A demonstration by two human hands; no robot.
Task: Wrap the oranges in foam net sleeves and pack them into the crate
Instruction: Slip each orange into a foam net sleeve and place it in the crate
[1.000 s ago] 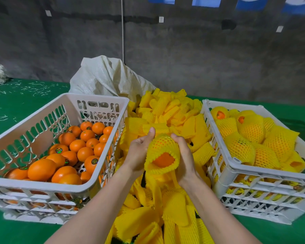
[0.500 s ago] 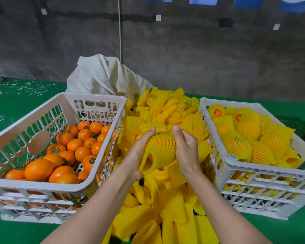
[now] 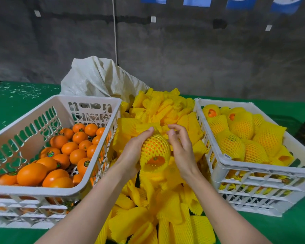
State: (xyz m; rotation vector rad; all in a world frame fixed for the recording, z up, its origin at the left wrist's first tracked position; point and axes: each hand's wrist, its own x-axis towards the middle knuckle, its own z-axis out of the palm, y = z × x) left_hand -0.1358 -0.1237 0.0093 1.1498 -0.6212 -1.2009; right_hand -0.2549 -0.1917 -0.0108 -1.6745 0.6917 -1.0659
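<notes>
My left hand (image 3: 132,152) grips an orange in a yellow foam net sleeve (image 3: 155,152) over the pile of loose sleeves (image 3: 158,205). The fruit shows through the sleeve's open near end. My right hand (image 3: 180,147) hovers just right of it, fingers loosely curled, off the sleeve or barely touching it. The white crate on the left (image 3: 48,191) holds several bare oranges (image 3: 67,155). The white crate on the right (image 3: 264,169) holds several wrapped oranges (image 3: 239,136).
A white woven sack (image 3: 95,76) lies behind the sleeve pile. Everything stands on a green table cover (image 3: 16,97), with a grey wall behind. More loose sleeves (image 3: 158,106) are heaped between the two crates.
The sleeve has been pulled fully over the orange and its open end turned toward me. My right hand has let go and drawn slightly to the right; my left hand keeps its hold.
</notes>
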